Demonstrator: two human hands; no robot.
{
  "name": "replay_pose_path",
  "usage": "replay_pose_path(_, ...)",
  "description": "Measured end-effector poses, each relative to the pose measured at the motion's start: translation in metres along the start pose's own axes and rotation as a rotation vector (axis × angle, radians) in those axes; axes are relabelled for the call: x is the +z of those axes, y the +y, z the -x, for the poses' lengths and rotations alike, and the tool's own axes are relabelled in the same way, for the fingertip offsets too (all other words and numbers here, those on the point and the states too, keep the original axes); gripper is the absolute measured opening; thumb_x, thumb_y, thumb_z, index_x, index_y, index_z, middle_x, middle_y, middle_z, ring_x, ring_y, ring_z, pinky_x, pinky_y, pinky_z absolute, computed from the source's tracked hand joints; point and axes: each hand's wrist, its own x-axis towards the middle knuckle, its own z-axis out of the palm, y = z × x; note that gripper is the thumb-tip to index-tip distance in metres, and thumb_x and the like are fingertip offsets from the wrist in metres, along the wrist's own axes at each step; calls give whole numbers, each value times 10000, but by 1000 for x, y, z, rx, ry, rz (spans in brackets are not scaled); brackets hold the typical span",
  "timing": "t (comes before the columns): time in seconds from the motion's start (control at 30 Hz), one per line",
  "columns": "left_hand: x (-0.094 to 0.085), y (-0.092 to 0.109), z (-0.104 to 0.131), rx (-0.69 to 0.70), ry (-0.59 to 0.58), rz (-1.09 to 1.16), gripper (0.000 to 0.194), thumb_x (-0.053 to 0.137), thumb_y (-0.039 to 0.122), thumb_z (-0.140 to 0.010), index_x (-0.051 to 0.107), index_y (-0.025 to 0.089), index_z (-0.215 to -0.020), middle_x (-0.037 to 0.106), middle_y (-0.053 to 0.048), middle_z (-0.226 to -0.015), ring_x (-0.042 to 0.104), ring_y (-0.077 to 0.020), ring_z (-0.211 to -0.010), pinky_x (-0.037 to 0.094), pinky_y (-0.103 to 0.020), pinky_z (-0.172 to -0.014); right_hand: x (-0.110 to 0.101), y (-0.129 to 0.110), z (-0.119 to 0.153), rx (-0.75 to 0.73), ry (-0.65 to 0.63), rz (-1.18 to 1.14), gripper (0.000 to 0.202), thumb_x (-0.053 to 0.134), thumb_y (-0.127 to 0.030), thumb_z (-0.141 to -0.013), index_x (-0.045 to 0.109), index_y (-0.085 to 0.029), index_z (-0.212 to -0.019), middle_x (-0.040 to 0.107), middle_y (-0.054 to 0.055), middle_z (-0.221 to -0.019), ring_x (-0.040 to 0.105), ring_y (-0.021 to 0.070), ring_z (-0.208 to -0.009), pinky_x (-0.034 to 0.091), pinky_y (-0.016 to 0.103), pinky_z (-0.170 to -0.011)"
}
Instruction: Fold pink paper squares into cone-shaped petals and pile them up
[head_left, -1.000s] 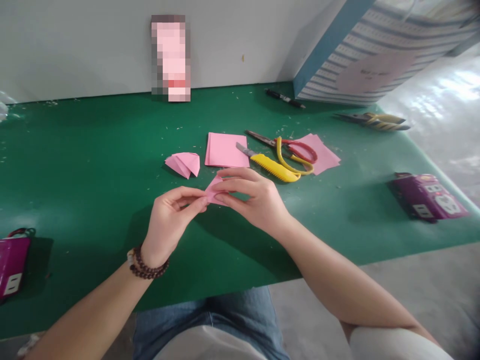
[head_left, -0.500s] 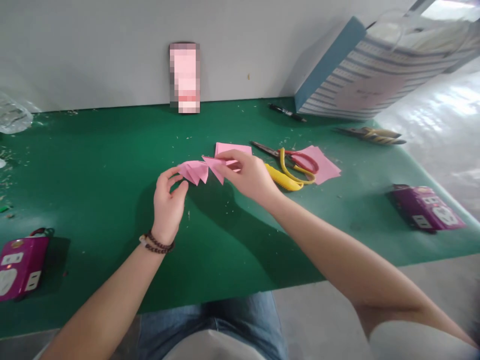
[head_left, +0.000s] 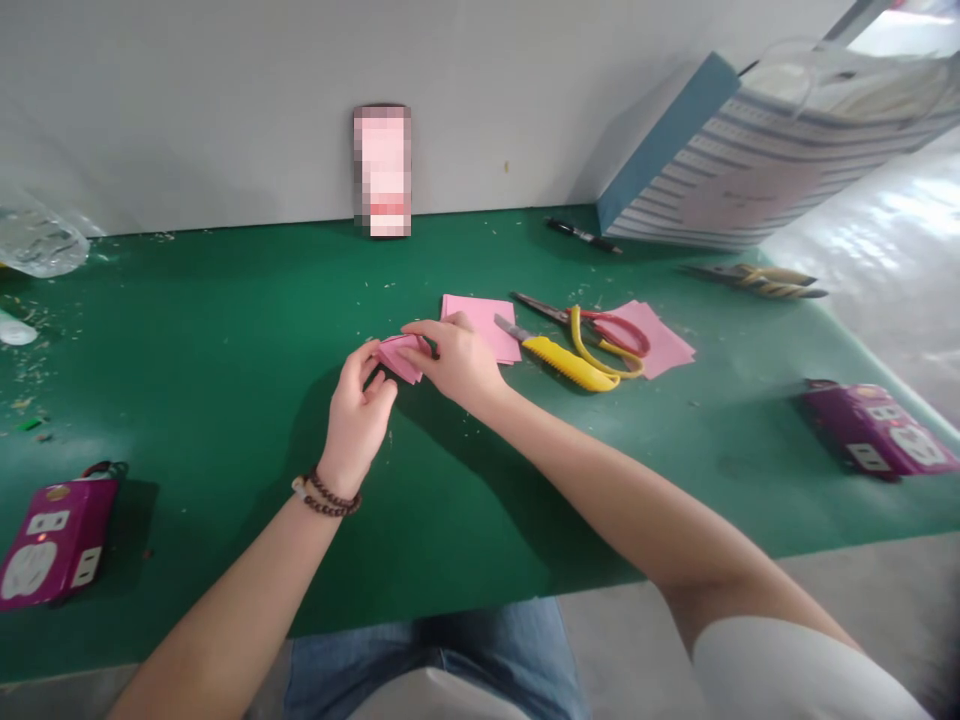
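Folded pink paper (head_left: 400, 358) is held above the green tabletop, between my two hands. My left hand (head_left: 362, 396) grips its left side, fingers behind and thumb in front. From the right, my right hand (head_left: 457, 358) pinches the paper's other end between thumb and fingers, covering part of it. Just behind my right hand lies a stack of pink paper squares (head_left: 487, 318). A yellow-handled utility knife (head_left: 568, 362) rests with its blade tip over that stack.
Red-and-yellow-handled scissors (head_left: 592, 330) lie beside more pink paper (head_left: 664, 340). Farther off are a pen (head_left: 583, 235), pliers (head_left: 761, 280), a striped paper bag (head_left: 750, 170) and a phone (head_left: 384, 170) against the wall. Purple power boxes (head_left: 60, 540) sit at both sides; a clear plastic container (head_left: 37, 240) stands left.
My right hand has moved left toward my left hand, bringing its folded paper against the left one. The stack and the knife's blade are now uncovered. The whole view has shifted slightly.
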Motion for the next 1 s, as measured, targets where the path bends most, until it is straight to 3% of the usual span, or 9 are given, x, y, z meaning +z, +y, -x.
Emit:
replay_pose_path(0.17,-4,-3,-3,135,7,-269,514,656,158,-766,535,207,-1263,470,-114,-1363,584,-203,-1105,569,-301,-860,-1,3,1,-23,-4,-117,261,645,-287,-873,693,-146,-1087,726,100,-984,649,202,-850,530,331,-768)
replay_pose_path(0.3,-4,-10,-6,158,3,-279,498,670,144,-756,550,216,-1234,457,-102,-1339,624,-143,-928,603,-286,-779,-6,6,3,-20,47,-156,256,516,-220,-916,696,-144,-1082,707,125,-1089,670,195,-918,548,325,-788)
replay_pose_path(0.43,-2,-12,-4,170,-19,-239,499,667,137,-764,548,240,-1238,414,-94,-1392,652,-131,-915,619,-302,-804,-3,11,4,-52,61,-172,239,521,-165,-887,709,-164,-1035,716,104,-1036,673,188,-906,560,323,-784)
replay_pose_path(0.63,3,-10,-1,126,-53,-107,510,667,154,-782,512,230,-1261,394,-120,-1447,661,-205,-1076,597,-353,-918,8,12,-4,-137,54,-209,266,523,-130,-875,679,-175,-1086,708,93,-1059,659,183,-922,556,320,-788)
replay_pose_path(1.0,3,-14,1,155,-30,-98,501,680,181,-789,512,241,-1257,344,-109,-1484,650,-220,-1115,580,-372,-955,-4,12,-11,-117,3,-215,281,599,-143,-832,670,-181,-1101,696,78,-1096,616,123,-730,537,269,-688)
